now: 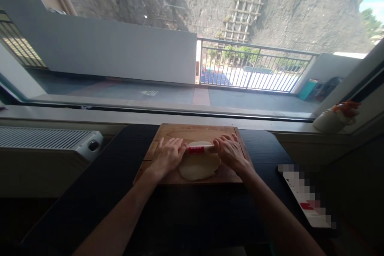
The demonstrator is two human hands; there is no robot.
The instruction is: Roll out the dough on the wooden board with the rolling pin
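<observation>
A rolling pin (pixel 200 149) with a red printed label lies crosswise over a flat, pale sheet of dough (pixel 199 168). The dough has a rounded, slightly uneven outline and rests on a wooden board (pixel 174 131). My left hand (pixel 169 153) covers the pin's left end, palm down, fingers pointing forward and close together. Over the right end, my right hand (pixel 230 150) is curled, its fingers bent round the pin. Both pin ends are hidden beneath my hands. Part of the dough shows beyond the pin, and a larger part on my side.
The board sits on a dark table (pixel 111 168) against a window sill (pixel 135 118). A white radiator (pixel 51 140) stands left. On the table's right side lies a flat white item (pixel 300 196), partly blurred out. A pale pot (pixel 330 122) stands on the sill.
</observation>
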